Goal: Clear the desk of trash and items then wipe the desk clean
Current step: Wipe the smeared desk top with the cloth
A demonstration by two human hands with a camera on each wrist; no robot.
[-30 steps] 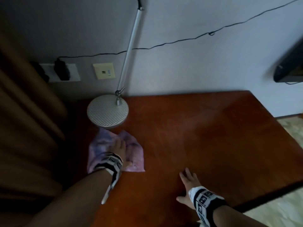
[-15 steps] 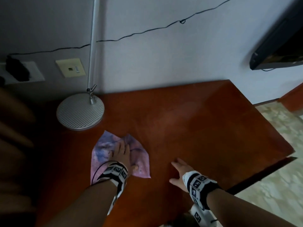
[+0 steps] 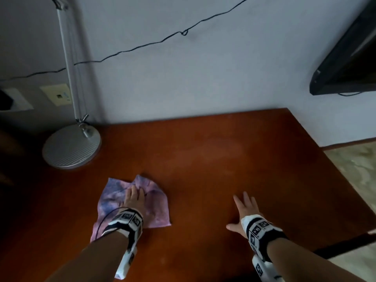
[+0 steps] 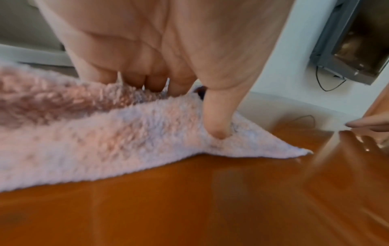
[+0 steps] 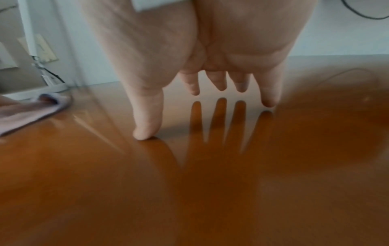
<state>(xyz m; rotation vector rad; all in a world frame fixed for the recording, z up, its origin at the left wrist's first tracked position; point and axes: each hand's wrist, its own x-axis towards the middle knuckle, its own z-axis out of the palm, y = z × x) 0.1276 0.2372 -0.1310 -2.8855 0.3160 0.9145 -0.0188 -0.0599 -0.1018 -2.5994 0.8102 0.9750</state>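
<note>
A fluffy pink and lilac cloth (image 3: 114, 198) (image 4: 88, 133) lies rumpled on the reddish-brown desk (image 3: 213, 159), left of the middle. My left hand (image 3: 133, 200) (image 4: 160, 69) presses flat on the cloth, fingers and thumb straight and sunk into the pile. My right hand (image 3: 243, 212) (image 5: 202, 66) rests spread on the bare desk (image 5: 189, 183) to the right, fingertips and thumb touching the glossy wood, holding nothing. The cloth (image 5: 27, 113) shows at the far left of the right wrist view.
A silver lamp base (image 3: 71, 147) with its pole (image 3: 70, 64) stands at the desk's back left by the wall. A black cable (image 3: 162, 39) runs along the wall. A dark screen (image 3: 345, 62) hangs at the upper right. The desk's right edge drops to a tiled floor (image 3: 356, 171).
My left hand has slid the cloth forward and rightward, away from the lamp base. My right hand has stayed flat on the desk. The head view has swung to the right.
</note>
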